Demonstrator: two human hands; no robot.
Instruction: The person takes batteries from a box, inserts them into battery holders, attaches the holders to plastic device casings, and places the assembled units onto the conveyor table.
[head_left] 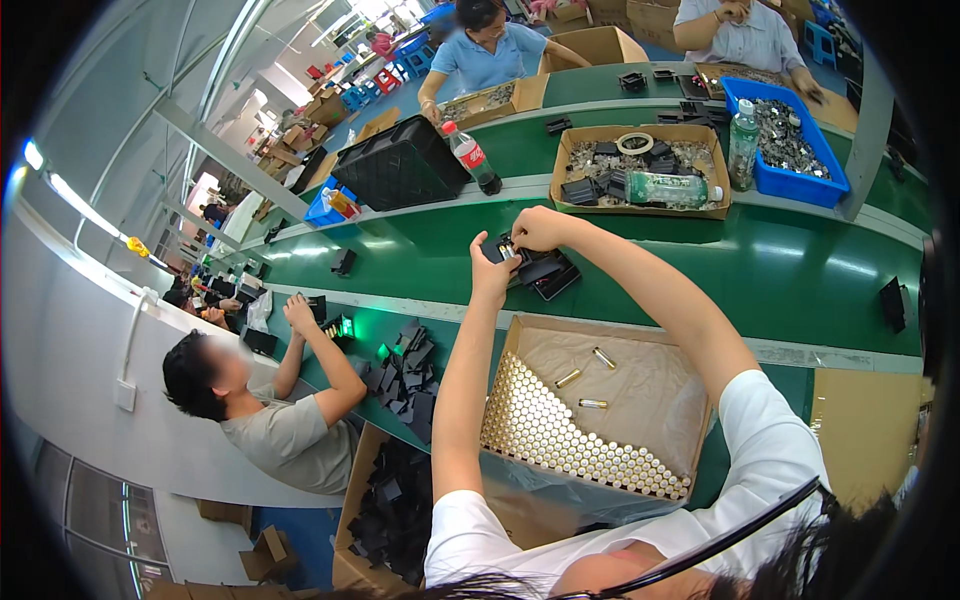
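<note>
My left hand (489, 276) grips a small black plastic battery case (494, 246) over the green conveyor. A pale, shiny battery shows in the case beside my thumb. From the right, my right hand (541, 229) reaches in, its fingers pinched together at the case; what lies between them is hidden. Just under and beside my hands lie more black plastic cases (552, 277). Nearer to me stands a carton of batteries (590, 452), many of them upright with gold-coloured ends up. Three loose batteries (568, 378) lie on the carton's brown paper.
Across the belt (650, 250) stand a parts carton (640, 207) with a green bottle, a blue tray (828, 190) of metal pieces, a red-labelled bottle (468, 152) and a black crate (400, 165). A co-worker (290, 410) sits left, beside piled black parts (405, 375). Two people work opposite.
</note>
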